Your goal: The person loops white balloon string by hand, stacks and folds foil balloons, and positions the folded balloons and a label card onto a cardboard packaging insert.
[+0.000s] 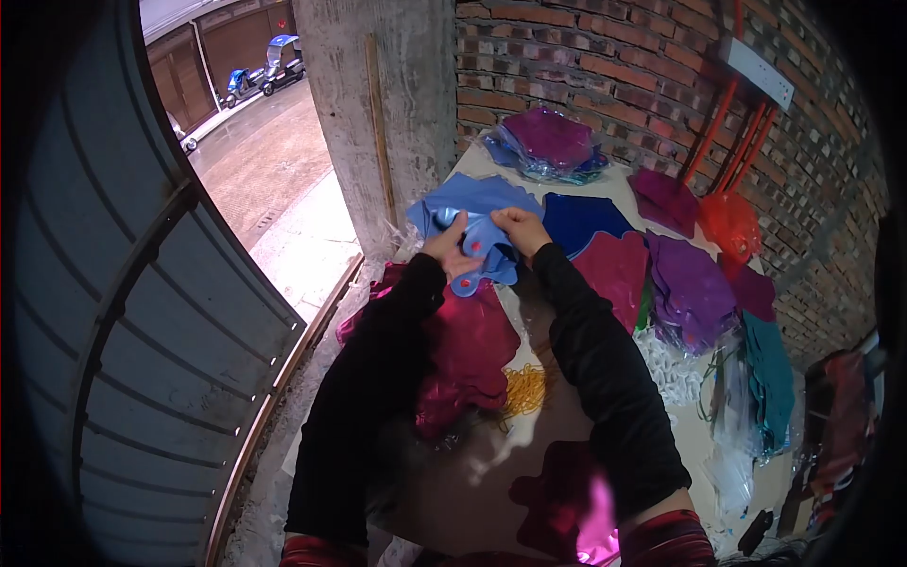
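Over the far part of the table, both my hands grip a light blue sheet with rounded lobes [489, 268] and red spots on it. My left hand [446, 251] has its thumb up along the sheet's left side, its fingers partly behind the folds. The sheet's upper right edge is pinched in my right hand [521, 230]. Beneath and behind them lies a stack of light blue sheets [468, 191]. Shiny dark pink sheets [470, 345] lie nearer to me, below my left hand.
Dark blue [588, 219], pink [609, 274] and purple sheets [693, 288] lie to the right. Yellow rubber bands [525, 391] and white strips [669, 367] rest on the table [444, 487]. A bagged purple pile [548, 140] sits by the brick wall [605, 57]; a metal door [142, 312] stands left.
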